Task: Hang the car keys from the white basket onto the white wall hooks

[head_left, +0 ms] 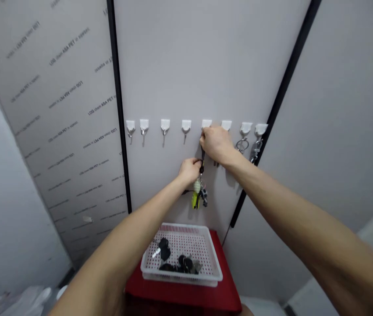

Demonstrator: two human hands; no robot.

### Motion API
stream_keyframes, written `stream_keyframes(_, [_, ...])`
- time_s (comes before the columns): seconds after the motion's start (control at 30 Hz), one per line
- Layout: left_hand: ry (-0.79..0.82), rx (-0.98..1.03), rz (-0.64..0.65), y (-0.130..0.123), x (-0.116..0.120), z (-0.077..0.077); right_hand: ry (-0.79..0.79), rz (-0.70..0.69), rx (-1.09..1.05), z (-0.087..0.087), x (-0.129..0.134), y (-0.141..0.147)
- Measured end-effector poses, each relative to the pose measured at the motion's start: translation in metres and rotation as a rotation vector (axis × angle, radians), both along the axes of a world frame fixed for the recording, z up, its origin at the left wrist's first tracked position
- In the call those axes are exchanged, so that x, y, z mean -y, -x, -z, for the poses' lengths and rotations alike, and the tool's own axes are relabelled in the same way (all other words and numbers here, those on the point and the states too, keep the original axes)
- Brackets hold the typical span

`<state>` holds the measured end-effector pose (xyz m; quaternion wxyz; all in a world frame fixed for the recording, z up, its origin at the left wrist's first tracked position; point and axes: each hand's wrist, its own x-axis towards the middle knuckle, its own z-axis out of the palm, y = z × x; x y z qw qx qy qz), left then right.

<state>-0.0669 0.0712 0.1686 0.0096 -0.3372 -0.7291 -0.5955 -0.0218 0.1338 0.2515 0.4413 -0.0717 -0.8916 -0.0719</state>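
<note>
Keys (164,251) lie below my arms in a white basket (186,279), and my right hand (218,141) blocks the hook at the fifth holder. Behind that wrist, more hanging keys (216,164) are mostly covered. My right fingers are closed at the top of a black strap (202,153); my left hand (190,170) pinches it lower, and its keychain (197,186), with pale green and yellow-green pieces, dangles below my left fingertips. I count eight white hooks (165,125) in one row, two ringed bunches (243,145) on the rightmost pair, and two dark clumps in the basket, which sits on a red surface (182,290). Two black strips (119,96) border the pale panel (202,66); printed film (71,96) covers the left one.
</note>
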Motion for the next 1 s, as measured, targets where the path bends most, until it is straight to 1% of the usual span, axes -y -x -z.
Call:
stream_keyframes(0.07, [0.024, -0.022, 0.0, 0.0, 0.01, 0.009, 0.025, 0.0, 0.033, 0.002, 0.002, -0.003])
stream_keyframes(0.13, [0.04, -0.05, -0.023, -0.003, 0.026, 0.024, 0.016, -0.041, 0.039, 0.006, 0.003, -0.009])
stream_keyframes(0.2, [0.078, -0.055, -0.027, -0.007, 0.047, 0.047, -0.016, -0.111, -0.003, 0.014, 0.004, -0.02])
stream_keyframes(0.23, [0.112, -0.048, -0.012, -0.01, 0.058, 0.061, -0.022, -0.153, -0.028, 0.022, 0.005, -0.026])
stream_keyframes(0.27, [0.16, -0.038, 0.012, -0.013, 0.071, 0.077, -0.017, -0.198, -0.044, 0.034, 0.007, -0.032])
stream_keyframes(0.3, [0.222, -0.033, 0.037, -0.015, 0.083, 0.093, 0.004, -0.245, -0.034, 0.05, 0.011, -0.039])
stream_keyframes(0.33, [0.296, -0.04, 0.057, -0.018, 0.095, 0.11, 0.039, -0.296, 0.013, 0.07, 0.015, -0.044])
stream_keyframes(0.37, [0.382, -0.053, 0.058, -0.02, 0.106, 0.126, 0.083, -0.345, 0.089, 0.093, 0.019, -0.049])
stream_keyframes(0.43, [0.537, -0.098, 0.037, -0.025, 0.124, 0.154, 0.18, -0.446, 0.367, 0.147, 0.029, -0.055])
stream_keyframes(0.47, [0.598, -0.124, 0.017, -0.028, 0.131, 0.164, 0.247, -0.461, 0.512, 0.175, 0.034, -0.057])
stream_keyframes(0.53, [0.689, -0.188, -0.001, -0.034, 0.139, 0.179, 0.37, -0.417, 0.733, 0.222, 0.043, -0.056])
stream_keyframes(0.57, [0.726, -0.226, 0.003, -0.038, 0.141, 0.183, 0.404, -0.393, 0.794, 0.241, 0.047, -0.054])
stream_keyframes(0.6, [0.759, -0.265, 0.013, -0.041, 0.141, 0.187, 0.427, -0.358, 0.827, 0.255, 0.051, -0.051])
stream_keyframes(0.63, [0.788, -0.298, 0.023, -0.044, 0.14, 0.189, 0.435, -0.326, 0.846, 0.265, 0.054, -0.048])
stream_keyframes(0.7, [0.819, -0.339, 0.02, -0.049, 0.138, 0.192, 0.423, -0.278, 0.87, 0.276, 0.059, -0.04])
stream_keyframes(0.77, [0.804, -0.345, -0.001, -0.051, 0.137, 0.195, 0.398, -0.265, 0.903, 0.279, 0.062, -0.034])
stream_keyframes(0.9, [0.721, -0.323, -0.041, -0.05, 0.139, 0.199, 0.381, -0.273, 0.908, 0.28, 0.062, -0.031])
stream_keyframes(1.0, [0.632, -0.288, -0.059, -0.05, 0.14, 0.198, 0.43, -0.355, 0.861, 0.274, 0.062, -0.034])
